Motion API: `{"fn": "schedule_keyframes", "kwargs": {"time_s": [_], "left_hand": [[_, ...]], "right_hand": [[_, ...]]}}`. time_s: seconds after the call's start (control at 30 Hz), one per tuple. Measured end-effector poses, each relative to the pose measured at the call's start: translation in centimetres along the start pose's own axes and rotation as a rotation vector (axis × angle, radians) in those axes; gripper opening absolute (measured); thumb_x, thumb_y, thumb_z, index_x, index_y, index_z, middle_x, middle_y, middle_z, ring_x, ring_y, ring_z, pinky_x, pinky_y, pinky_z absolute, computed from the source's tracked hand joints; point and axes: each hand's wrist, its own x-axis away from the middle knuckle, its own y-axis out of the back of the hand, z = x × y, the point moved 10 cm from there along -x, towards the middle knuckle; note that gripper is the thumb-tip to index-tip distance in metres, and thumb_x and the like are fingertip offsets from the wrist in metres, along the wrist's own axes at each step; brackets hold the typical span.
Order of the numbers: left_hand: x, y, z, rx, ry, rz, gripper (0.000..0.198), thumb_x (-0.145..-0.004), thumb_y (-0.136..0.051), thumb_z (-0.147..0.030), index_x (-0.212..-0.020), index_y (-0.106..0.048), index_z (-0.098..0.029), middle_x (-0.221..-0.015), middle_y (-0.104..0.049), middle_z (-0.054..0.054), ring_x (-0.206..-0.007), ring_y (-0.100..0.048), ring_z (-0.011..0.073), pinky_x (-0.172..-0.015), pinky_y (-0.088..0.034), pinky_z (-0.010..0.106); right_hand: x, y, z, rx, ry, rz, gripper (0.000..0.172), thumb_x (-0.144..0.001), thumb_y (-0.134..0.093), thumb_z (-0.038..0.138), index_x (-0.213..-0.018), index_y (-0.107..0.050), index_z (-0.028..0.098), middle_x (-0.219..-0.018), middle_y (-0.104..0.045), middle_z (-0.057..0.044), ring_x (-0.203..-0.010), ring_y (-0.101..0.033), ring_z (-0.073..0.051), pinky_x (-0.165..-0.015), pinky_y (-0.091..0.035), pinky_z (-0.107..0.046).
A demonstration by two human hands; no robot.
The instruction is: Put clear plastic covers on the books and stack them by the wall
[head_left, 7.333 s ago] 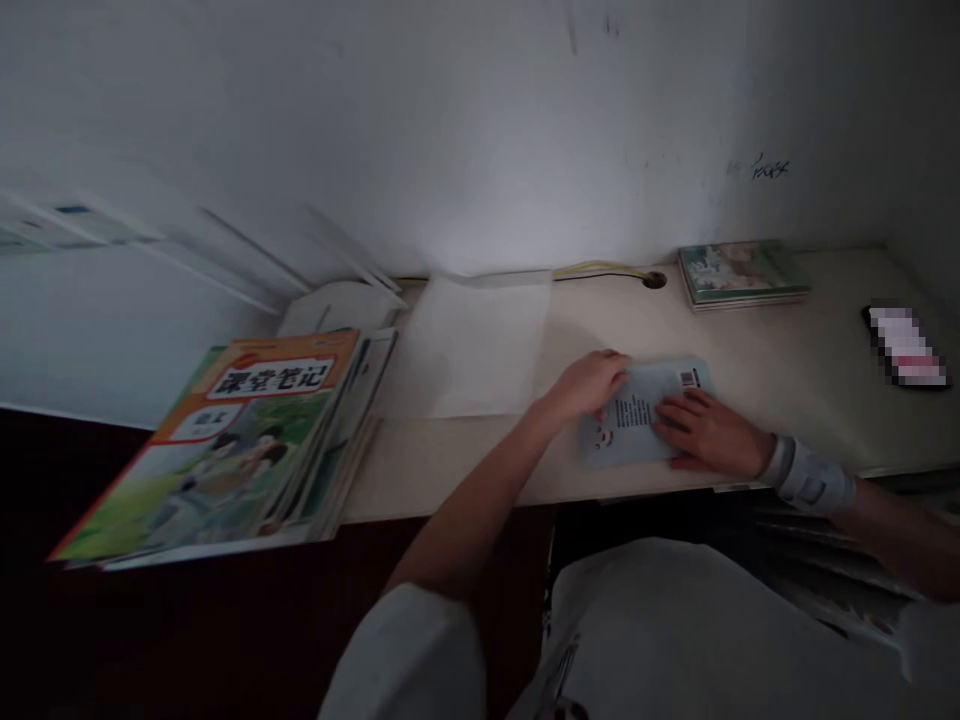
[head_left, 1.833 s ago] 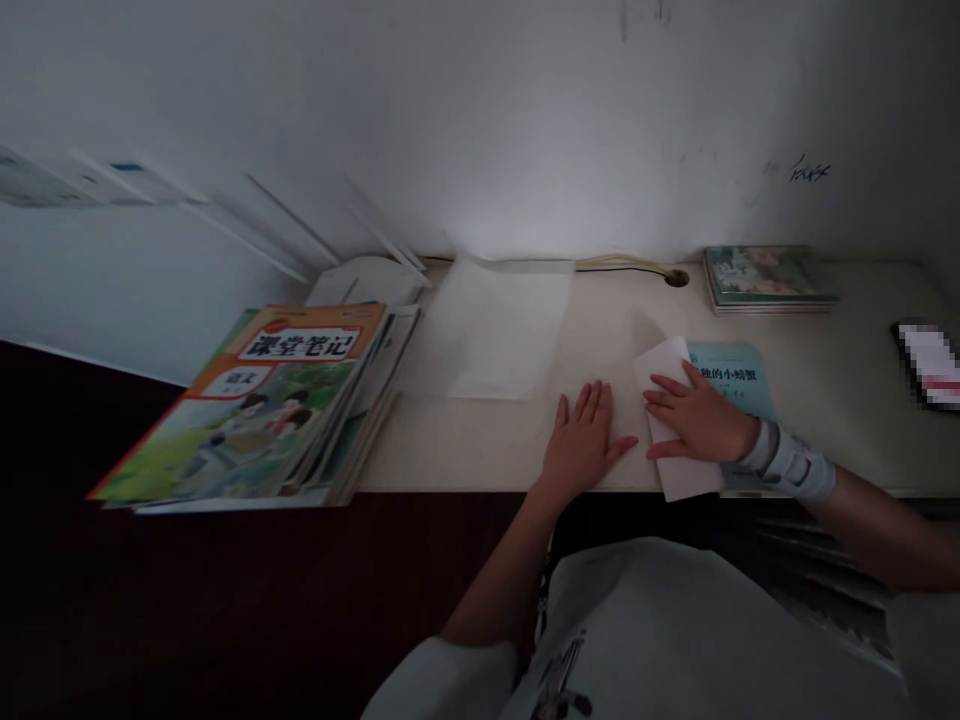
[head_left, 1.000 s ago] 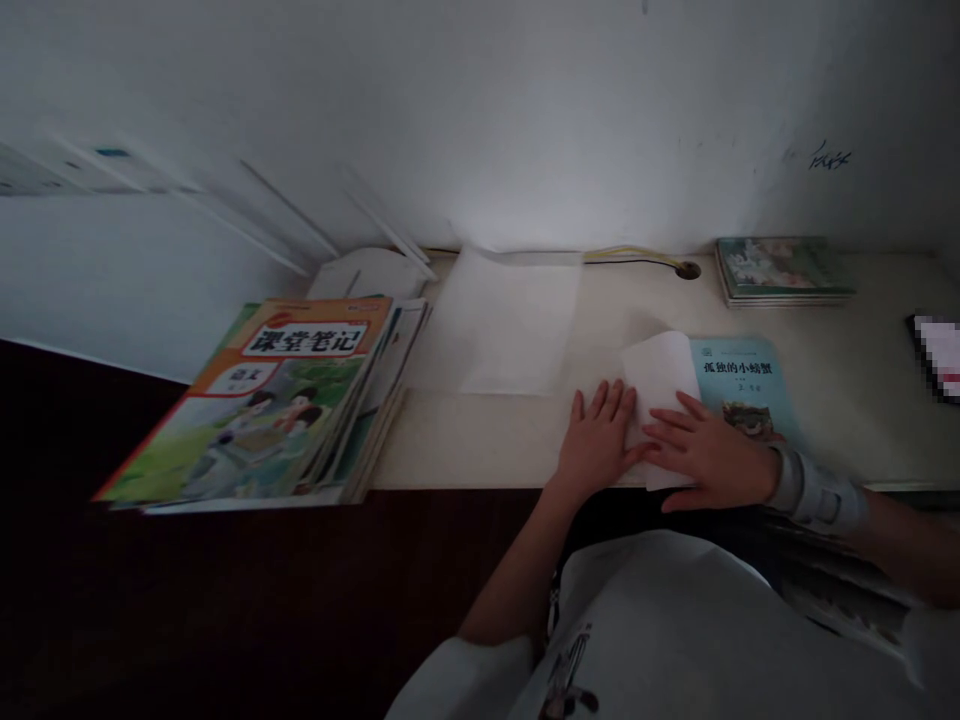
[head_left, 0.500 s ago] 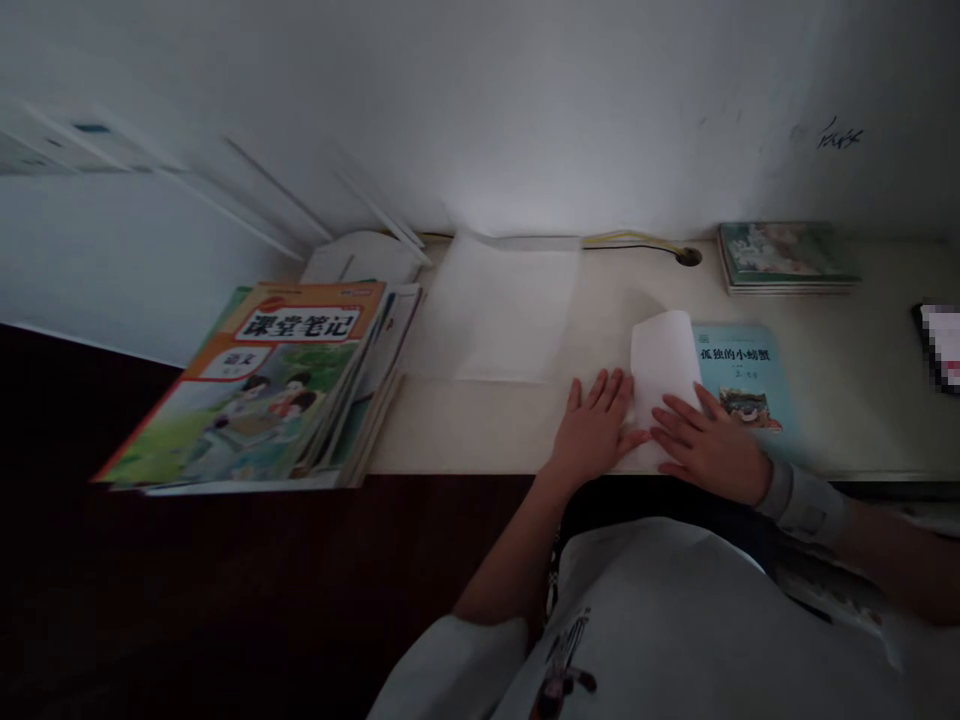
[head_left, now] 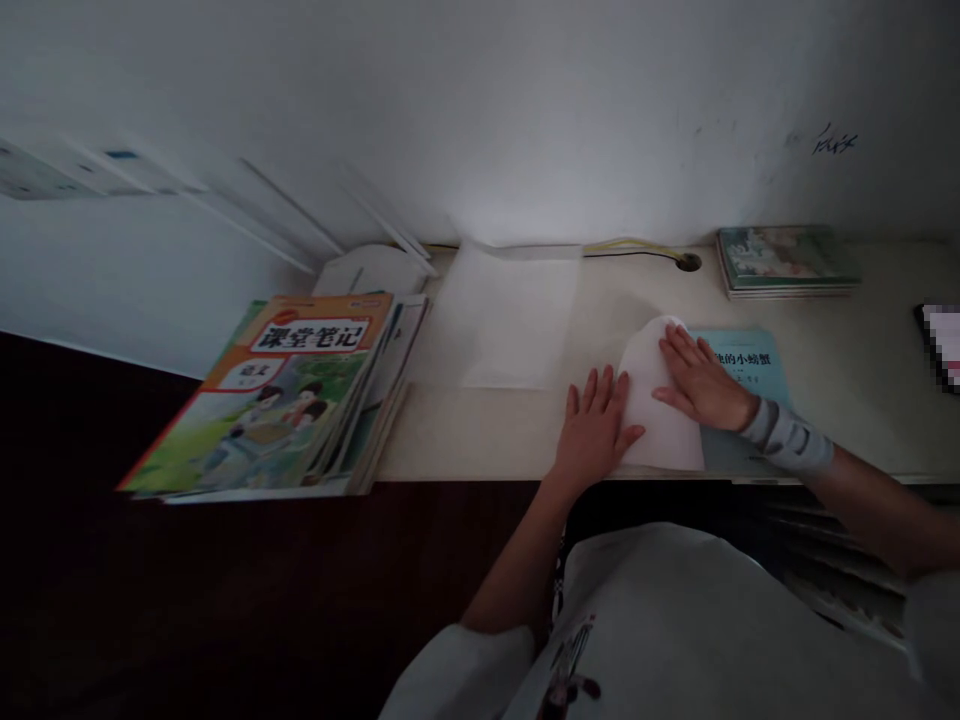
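Note:
A white paper flap (head_left: 660, 430) lies over the left part of a light-blue book (head_left: 750, 400), whose cover bears dark Chinese characters. My right hand (head_left: 705, 380) rests on the paper's upper right with its fingers outstretched, covering some of the title. Fingers spread, my left hand (head_left: 596, 430) presses flat at the paper's left edge, partly on the desk. Neither hand grips anything. Whether the paper is joined to the book I cannot tell.
Left stands a pile of books topped by an orange-and-green workbook (head_left: 300, 390). A translucent sheet (head_left: 510, 315) lies mid-desk (head_left: 480, 430). Behind are a cable hole (head_left: 688, 262) and a small stack of books (head_left: 787, 258). A phone-like object (head_left: 941, 345) sits at the right edge.
My right hand has moved up and away from me, from the paper's lower part to its top corner. The paper now lies flatter. My left hand has stayed nearly in place.

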Motion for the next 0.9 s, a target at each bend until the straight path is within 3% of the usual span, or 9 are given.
{"fn": "schedule_keyframes", "kwargs": {"time_s": [0.13, 0.33, 0.47, 0.6, 0.73, 0.9], "left_hand": [[0.0, 0.0, 0.0, -0.012, 0.011, 0.019, 0.070, -0.091, -0.027, -0.055, -0.147, -0.016, -0.014, -0.153, -0.017, 0.017, -0.142, -0.009, 0.0326, -0.109, -0.017, 0.059], [-0.3, -0.3, -0.1, -0.036, 0.006, 0.073, 0.069, -0.092, -0.027, -0.053, -0.146, -0.017, -0.011, -0.153, -0.019, 0.016, -0.142, -0.012, 0.0311, -0.109, -0.017, 0.058], [-0.2, -0.5, -0.4, -0.044, -0.024, 0.076, 0.067, -0.093, -0.026, -0.052, -0.147, -0.017, -0.013, -0.153, -0.020, 0.014, -0.141, -0.018, 0.0293, -0.109, -0.016, 0.059], [-0.2, -0.5, -0.3, -0.038, -0.020, 0.045, 0.067, -0.093, -0.027, -0.052, -0.147, -0.015, -0.015, -0.152, -0.022, 0.014, -0.140, -0.021, 0.0280, -0.110, -0.015, 0.058], [-0.2, -0.5, -0.2, -0.035, -0.012, 0.042, 0.068, -0.092, -0.027, -0.053, -0.147, -0.015, -0.015, -0.152, -0.021, 0.014, -0.140, -0.021, 0.0291, -0.109, -0.017, 0.057], [-0.2, -0.4, -0.2, -0.036, -0.010, 0.046, 0.069, -0.092, -0.028, -0.054, -0.147, -0.016, -0.014, -0.152, -0.020, 0.016, -0.140, -0.020, 0.0305, -0.109, -0.018, 0.058]], "right_hand": [[-1.5, -0.8, -0.9, 0.055, -0.044, 0.028, 0.080, -0.087, -0.039, 0.057, -0.143, -0.025, 0.001, -0.150, -0.019, -0.025, -0.141, -0.013, -0.034, -0.109, -0.022, -0.053], [-0.2, -1.3, 0.2, 0.172, -0.023, 0.121, 0.072, -0.087, -0.042, 0.054, -0.134, -0.041, 0.000, -0.143, -0.035, -0.026, -0.136, -0.028, -0.035, -0.106, -0.028, -0.050], [-2.3, 1.4, 0.0, 0.212, -0.025, 0.084, 0.062, -0.089, -0.038, 0.054, -0.122, -0.053, 0.005, -0.131, -0.051, -0.023, -0.123, -0.044, -0.033, -0.101, -0.033, -0.047], [-6.5, 4.2, -3.4, 0.189, -0.301, 0.026, 0.053, -0.092, -0.031, 0.050, -0.109, -0.063, 0.012, -0.109, -0.065, -0.017, -0.099, -0.060, -0.028, -0.084, -0.043, -0.040], [-8.8, 2.2, -6.1, 0.112, -0.427, 0.204, 0.041, -0.087, -0.045, 0.046, -0.096, -0.069, 0.015, -0.099, -0.069, -0.014, -0.088, -0.063, -0.024, -0.071, -0.044, -0.032], [-8.6, -0.9, -7.0, 0.008, -0.325, 0.343, 0.025, -0.082, -0.053, 0.032, -0.086, -0.071, 0.015, -0.088, -0.071, -0.009, -0.078, -0.063, -0.018, -0.063, -0.041, -0.026]]}}
